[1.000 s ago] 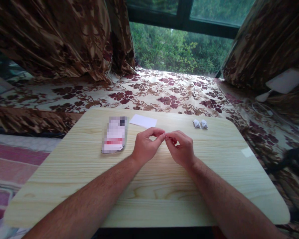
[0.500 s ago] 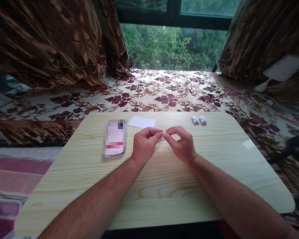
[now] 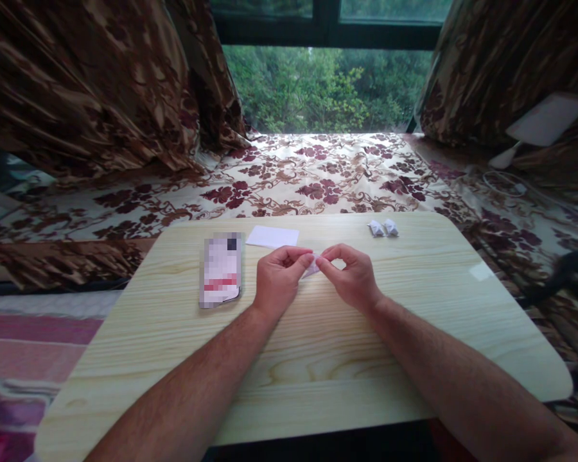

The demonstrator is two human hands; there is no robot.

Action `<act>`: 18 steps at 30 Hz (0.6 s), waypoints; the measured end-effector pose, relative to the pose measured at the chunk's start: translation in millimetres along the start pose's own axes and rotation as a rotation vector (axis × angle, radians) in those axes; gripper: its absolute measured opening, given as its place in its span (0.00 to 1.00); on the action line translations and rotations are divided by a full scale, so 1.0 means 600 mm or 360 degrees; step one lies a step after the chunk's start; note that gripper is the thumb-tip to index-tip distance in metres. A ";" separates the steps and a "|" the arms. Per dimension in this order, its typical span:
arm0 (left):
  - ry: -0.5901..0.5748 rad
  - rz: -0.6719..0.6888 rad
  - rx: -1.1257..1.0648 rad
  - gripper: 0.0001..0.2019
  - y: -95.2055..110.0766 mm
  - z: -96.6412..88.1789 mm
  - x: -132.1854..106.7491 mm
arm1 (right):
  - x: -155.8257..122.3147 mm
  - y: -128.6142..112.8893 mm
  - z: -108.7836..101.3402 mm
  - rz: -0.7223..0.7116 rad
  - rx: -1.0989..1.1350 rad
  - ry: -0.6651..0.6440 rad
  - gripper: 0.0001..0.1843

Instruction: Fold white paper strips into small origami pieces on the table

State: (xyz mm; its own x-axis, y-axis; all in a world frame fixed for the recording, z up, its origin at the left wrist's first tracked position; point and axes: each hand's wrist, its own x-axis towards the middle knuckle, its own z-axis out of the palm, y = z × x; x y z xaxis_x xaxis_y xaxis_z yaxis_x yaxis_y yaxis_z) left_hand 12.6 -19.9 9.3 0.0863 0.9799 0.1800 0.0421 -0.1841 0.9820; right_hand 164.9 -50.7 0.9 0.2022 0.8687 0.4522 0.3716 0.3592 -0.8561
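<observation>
Between my fingertips is a small piece of white paper, partly hidden by the thumbs. My left hand pinches its left side between thumb and forefinger. From the other side my right hand pinches it the same way, its thumb close to the left one. Both hands are held over the middle of the wooden table. Just beyond my left hand lies a stack or sheet of white paper. Two small folded paper pieces sit side by side past my right hand.
A phone, blurred out, lies left of my left hand. Behind the table is a ledge with floral cloth, under a window between curtains. A white lamp stands at the right. Striped bedding is at the left.
The camera view has shifted slightly. Both hands keep their pinch on the paper, and a little more of it shows below the thumbs.
</observation>
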 end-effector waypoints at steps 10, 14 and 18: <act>0.0125 -0.0053 -0.0225 0.12 -0.012 -0.002 0.012 | 0.002 0.009 0.006 0.0335 0.0438 -0.0220 0.12; 0.0104 -0.0075 -0.0220 0.12 -0.009 0.000 0.010 | 0.000 0.008 0.008 0.0359 0.0385 -0.0200 0.10; -0.0005 -0.0076 -0.0209 0.14 -0.005 0.002 0.005 | 0.000 0.006 0.007 0.0336 0.0330 -0.0163 0.11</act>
State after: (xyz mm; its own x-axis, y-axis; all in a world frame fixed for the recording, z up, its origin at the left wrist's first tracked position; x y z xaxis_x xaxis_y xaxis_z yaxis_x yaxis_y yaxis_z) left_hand 13.8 -16.5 7.0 0.0906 0.9870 0.1326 -0.0846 -0.1251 0.9885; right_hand 162.4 -47.7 -3.5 0.1588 0.9575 0.2407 0.1360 0.2202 -0.9659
